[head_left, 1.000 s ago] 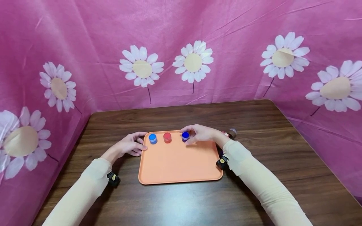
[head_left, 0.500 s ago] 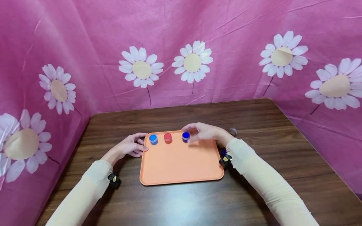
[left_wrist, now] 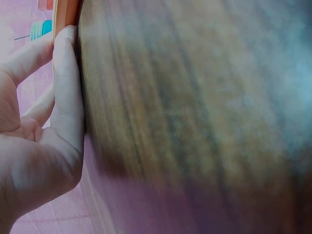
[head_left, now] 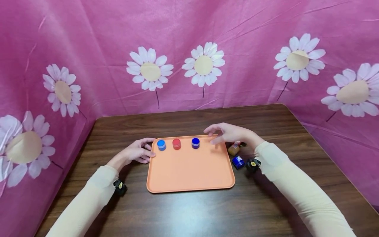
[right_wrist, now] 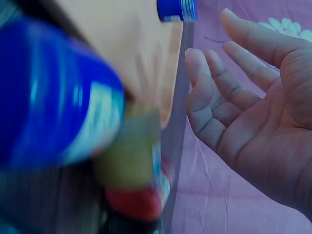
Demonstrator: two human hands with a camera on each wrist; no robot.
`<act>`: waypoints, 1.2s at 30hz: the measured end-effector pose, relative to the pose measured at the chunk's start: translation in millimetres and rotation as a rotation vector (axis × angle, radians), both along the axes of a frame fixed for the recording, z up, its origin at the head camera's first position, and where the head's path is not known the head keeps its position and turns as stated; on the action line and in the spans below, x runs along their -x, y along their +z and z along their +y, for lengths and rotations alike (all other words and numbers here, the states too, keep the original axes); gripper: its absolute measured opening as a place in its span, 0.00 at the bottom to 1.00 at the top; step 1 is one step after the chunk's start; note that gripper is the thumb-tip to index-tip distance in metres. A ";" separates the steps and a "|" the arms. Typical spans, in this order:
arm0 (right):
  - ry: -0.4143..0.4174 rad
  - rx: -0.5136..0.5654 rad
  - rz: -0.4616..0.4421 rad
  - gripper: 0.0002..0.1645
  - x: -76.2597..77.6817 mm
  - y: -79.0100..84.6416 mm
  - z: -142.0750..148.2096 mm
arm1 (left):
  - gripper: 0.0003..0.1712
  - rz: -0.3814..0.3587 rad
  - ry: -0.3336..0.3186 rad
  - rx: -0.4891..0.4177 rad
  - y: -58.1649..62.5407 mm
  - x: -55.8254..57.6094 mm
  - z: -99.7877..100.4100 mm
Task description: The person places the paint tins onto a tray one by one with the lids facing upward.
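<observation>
My left hand [head_left: 137, 151] rests at the left rim of the orange tray [head_left: 189, 177], its thumb lying along the edge and its fingers by the back corner. In the left wrist view, the straight thumb [left_wrist: 67, 87] touches the tray's side. My right hand [head_left: 229, 133] hovers over the tray's back right corner, fingers loosely bent and holding nothing. Along the tray's back stand a light blue jar [head_left: 161, 145], a red jar [head_left: 176, 144] and a dark blue jar [head_left: 195, 143]. The dark blue jar is nearest to the right hand.
Right of the tray, a blue jar [head_left: 238, 162] with a label lies on the wooden table [head_left: 183, 214]. Beside it are a yellow-brown jar [head_left: 233, 150] and a red one [right_wrist: 134, 202], partly hidden behind the right forearm. A pink flowered cloth [head_left: 177, 26] surrounds the table.
My right hand has let go of the dark blue jar and moved up and to the right. The jars beside the tray have come into view. The left hand stays at the tray's rim.
</observation>
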State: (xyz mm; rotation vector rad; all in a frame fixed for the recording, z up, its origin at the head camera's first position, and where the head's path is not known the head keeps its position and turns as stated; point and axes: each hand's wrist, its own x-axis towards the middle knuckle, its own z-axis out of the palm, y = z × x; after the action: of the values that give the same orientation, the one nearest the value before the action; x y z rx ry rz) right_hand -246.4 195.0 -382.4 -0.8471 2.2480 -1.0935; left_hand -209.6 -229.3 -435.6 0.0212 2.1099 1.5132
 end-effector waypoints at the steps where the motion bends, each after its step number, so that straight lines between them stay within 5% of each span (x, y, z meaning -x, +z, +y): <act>1: -0.008 -0.002 -0.007 0.34 0.2 1.1 4.4 | 0.49 0.001 -0.001 0.001 0.0 0.1 -0.1; 20: -0.204 -0.098 -0.032 0.34 -5.4 -4.2 101.1 | 0.49 0.013 0.000 0.013 -0.7 0.1 0.3; 36: -0.244 -0.019 -0.123 0.35 -18.1 -31.3 123.7 | 0.49 0.018 0.006 0.011 -1.3 -0.3 0.6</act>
State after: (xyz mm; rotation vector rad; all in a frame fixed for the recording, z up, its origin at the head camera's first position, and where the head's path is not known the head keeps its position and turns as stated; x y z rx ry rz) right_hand -228.3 318.7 -413.8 -0.4920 2.2962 -1.1943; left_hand -209.3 -228.7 -436.9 0.0246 2.1344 1.5095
